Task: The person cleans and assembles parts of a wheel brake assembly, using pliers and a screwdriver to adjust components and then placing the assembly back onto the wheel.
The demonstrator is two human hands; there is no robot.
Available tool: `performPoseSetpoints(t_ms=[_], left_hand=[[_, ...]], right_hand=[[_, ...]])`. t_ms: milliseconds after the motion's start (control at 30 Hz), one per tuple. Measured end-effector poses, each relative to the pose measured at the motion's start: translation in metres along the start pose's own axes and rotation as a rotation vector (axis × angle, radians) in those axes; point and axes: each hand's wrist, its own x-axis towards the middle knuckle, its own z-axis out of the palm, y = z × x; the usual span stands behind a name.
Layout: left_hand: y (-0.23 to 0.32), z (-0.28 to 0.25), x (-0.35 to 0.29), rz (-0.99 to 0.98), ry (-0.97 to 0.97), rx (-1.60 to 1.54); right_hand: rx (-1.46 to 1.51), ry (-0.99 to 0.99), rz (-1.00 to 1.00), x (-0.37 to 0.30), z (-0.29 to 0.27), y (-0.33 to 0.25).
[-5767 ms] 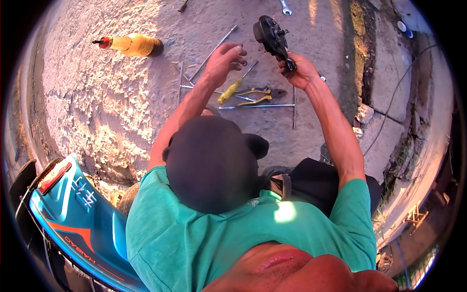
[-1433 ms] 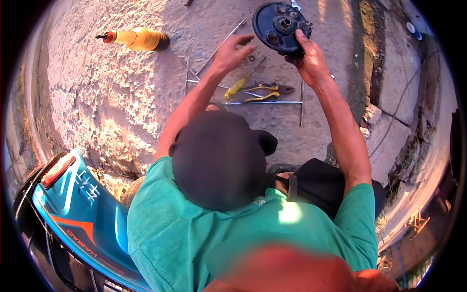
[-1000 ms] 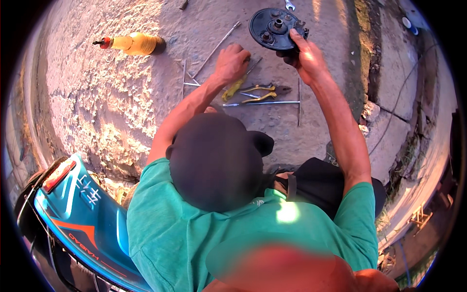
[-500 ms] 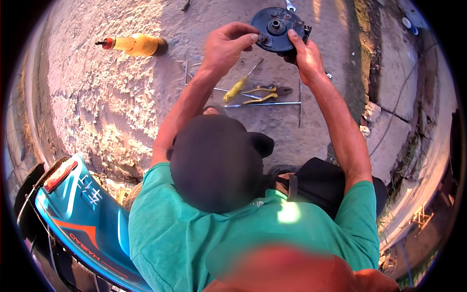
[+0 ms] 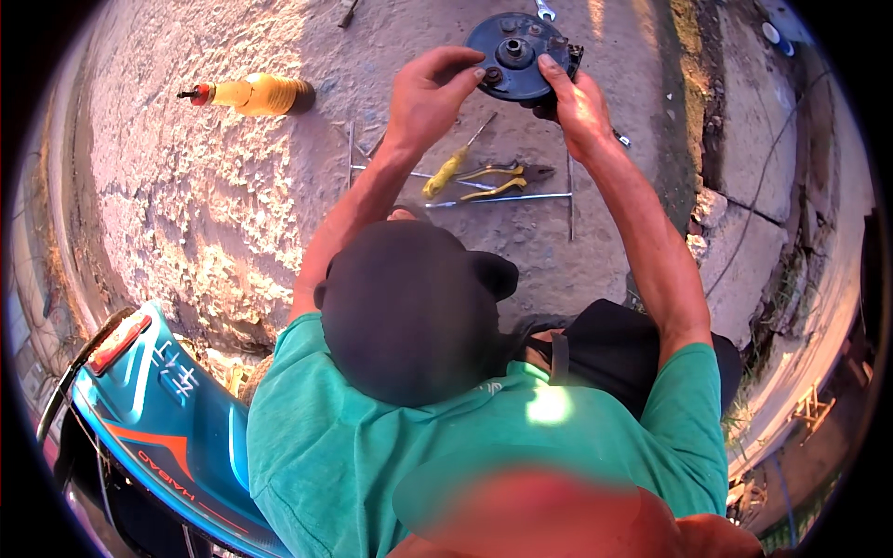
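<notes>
Both hands grip a dark round metal hub plate [image 5: 517, 54] above the concrete ground [image 5: 233, 186]: the left hand [image 5: 430, 98] pinches its near-left rim, the right hand [image 5: 579, 104] clamps its right edge. Beneath lie a yellow-handled screwdriver [image 5: 446, 171], yellow-handled pliers [image 5: 498, 180] and thin metal rods [image 5: 507, 198]. A yellow bottle with a red cap [image 5: 249, 94] lies well to the left.

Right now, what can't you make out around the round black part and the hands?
Head view only:
- Round black part: its underside faces away; the right hand covers its right edge.
- Left hand: whatever its fingertips pinch at the rim is too small to tell.
- Screwdriver and pliers: tips blurred, partly behind the left forearm.
- Wrench: cut off by the top edge.
</notes>
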Motion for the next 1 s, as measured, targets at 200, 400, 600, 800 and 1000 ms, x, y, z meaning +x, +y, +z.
performPoseSetpoints(t_ms=[200,400,600,800,1000], left_hand=[[0.011,0.0,-0.002,0.346,-0.042,0.456],[0.012,-0.001,-0.004,0.321,-0.056,0.568],[0.011,-0.009,-0.007,0.366,0.081,0.48],[-0.017,-0.026,0.001,-0.481,-0.151,-0.526],[-0.007,-0.011,0.005,-0.527,-0.306,-0.769]], right_hand=[[-0.016,-0.014,-0.012,0.004,-0.002,0.006],[-0.002,0.039,-0.087,0.0,0.002,0.003],[0.071,-0.047,-0.019,-0.003,0.002,-0.003],[0.157,-0.112,0.015,-0.009,0.01,-0.017],[0.075,-0.116,0.043,-0.01,0.008,-0.016]])
